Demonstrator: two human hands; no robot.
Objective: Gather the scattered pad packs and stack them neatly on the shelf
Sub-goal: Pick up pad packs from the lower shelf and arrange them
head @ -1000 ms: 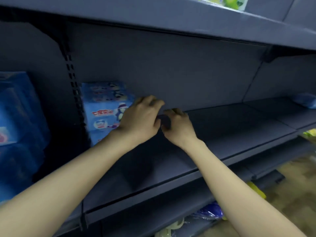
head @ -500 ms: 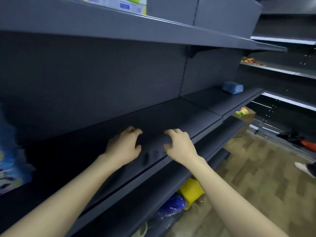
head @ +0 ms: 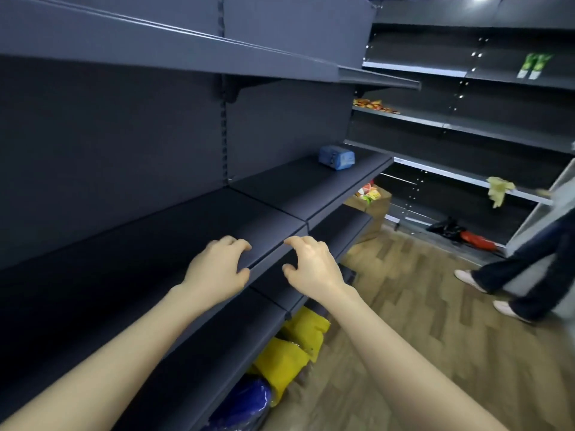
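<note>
Right now both of your hands hold nothing. Your left hand (head: 217,269) is over the front lip of the dark shelf (head: 186,231) with its fingers loosely bent. Whether the tips press the board or only hover is unclear. Your right hand (head: 311,269) hangs just beside it, slightly off the edge, fingers bent in the same slack way around empty air.

The blue pad pack (head: 336,157) lies on the same shelf level, in the next bay to your right. It sits near the back panel and well apart from both hands.

It looks like a soft, film-wrapped bundle, so it is probably light and squashy, with a slick skin that may slide under a loose pinch. I would span it across its two long sides, thumb on one face and fingers on the other. Squeeze only enough to dent the wrap, and don't tug at a corner.

By count, only one pad pack shows on this level. On the bottom tier there are two yellow packs (head: 292,346) and one dark blue bag (head: 245,399). I cannot tell whether those are pads. One other person (head: 529,275) stands in the aisle to the right.
</note>
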